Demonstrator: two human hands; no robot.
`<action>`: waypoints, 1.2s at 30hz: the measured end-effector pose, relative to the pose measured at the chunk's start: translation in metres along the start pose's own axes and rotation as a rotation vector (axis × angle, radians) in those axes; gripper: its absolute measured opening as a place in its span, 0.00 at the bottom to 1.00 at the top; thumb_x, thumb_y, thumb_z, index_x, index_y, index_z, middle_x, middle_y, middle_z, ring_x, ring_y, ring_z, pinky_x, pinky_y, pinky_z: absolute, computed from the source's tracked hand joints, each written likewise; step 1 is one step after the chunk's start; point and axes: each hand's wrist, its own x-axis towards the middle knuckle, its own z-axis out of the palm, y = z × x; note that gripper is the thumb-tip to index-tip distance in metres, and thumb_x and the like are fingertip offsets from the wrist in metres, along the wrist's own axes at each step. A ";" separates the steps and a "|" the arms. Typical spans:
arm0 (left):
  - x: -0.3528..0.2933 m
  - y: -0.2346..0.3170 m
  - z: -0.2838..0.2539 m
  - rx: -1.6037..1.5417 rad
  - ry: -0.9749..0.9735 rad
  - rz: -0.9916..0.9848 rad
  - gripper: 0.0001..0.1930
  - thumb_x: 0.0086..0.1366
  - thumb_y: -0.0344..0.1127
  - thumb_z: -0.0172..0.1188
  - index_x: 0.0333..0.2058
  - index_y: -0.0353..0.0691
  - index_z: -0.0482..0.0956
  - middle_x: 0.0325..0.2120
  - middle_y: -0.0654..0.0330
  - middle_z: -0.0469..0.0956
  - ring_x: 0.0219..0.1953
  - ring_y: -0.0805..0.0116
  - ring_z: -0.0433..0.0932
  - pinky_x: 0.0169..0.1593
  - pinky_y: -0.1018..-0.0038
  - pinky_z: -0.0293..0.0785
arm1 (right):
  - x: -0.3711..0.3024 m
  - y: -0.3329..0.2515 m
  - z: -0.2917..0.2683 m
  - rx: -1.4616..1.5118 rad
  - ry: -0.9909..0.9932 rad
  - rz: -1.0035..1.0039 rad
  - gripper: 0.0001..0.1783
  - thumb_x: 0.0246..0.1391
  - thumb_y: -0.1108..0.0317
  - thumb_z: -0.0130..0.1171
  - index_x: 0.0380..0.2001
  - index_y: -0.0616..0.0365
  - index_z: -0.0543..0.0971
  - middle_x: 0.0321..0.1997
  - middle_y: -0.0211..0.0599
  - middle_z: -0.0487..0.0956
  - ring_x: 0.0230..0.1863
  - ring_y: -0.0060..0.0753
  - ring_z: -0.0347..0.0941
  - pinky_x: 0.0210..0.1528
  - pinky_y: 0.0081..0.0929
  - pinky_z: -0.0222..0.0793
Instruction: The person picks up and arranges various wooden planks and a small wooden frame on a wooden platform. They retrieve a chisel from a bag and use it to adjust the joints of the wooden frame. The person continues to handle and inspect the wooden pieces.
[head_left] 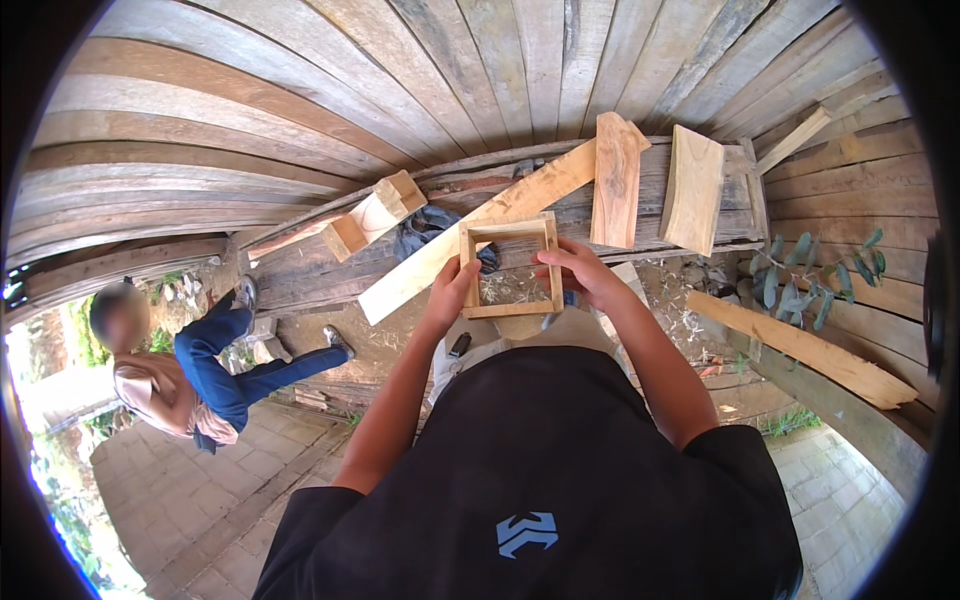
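Note:
Between my two hands is a small rectangular wooden frame point(510, 310), held up in front of my body. Its middle is open, and I see the ground with shavings through it. My left hand point(453, 290) grips the left side of the frame, fingers partly hidden behind the wood. On the opposite side, my right hand point(580, 273) holds the right edge with the fingers bent round it. Just beyond the frame, a long pale plank point(420, 273) slants across the wooden bench point(320, 285), beside a dark cloth point(422, 232).
Two short boards point(614, 190) point(692, 190) and an open wooden box piece point(375, 218) lie on the bench. At right are a leafy branch point(800, 275) and a long plank point(800, 345). A person point(200, 375) sits at left. Plank walls point(500, 70) enclose the far side.

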 end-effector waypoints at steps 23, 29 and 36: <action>-0.005 0.023 0.006 -0.087 -0.172 -0.226 0.27 0.66 0.57 0.44 0.49 0.40 0.72 0.32 0.61 0.78 0.29 0.73 0.77 0.30 0.75 0.73 | -0.017 -0.024 -0.008 0.033 0.020 0.124 0.26 0.53 0.48 0.62 0.46 0.57 0.74 0.39 0.32 0.80 0.39 0.25 0.78 0.40 0.24 0.75; -0.006 0.025 0.010 -0.097 -0.132 -0.278 0.31 0.63 0.62 0.46 0.52 0.42 0.70 0.34 0.60 0.77 0.31 0.71 0.77 0.29 0.74 0.72 | -0.019 -0.021 -0.007 0.114 0.033 0.176 0.28 0.51 0.47 0.63 0.47 0.56 0.73 0.38 0.34 0.80 0.37 0.26 0.79 0.39 0.24 0.76; -0.002 0.021 0.008 -0.117 -0.167 -0.345 0.33 0.61 0.63 0.47 0.54 0.42 0.68 0.38 0.58 0.76 0.35 0.68 0.77 0.30 0.70 0.73 | -0.012 -0.005 -0.008 0.213 0.097 0.184 0.36 0.46 0.44 0.66 0.49 0.62 0.71 0.39 0.40 0.79 0.36 0.29 0.78 0.39 0.24 0.74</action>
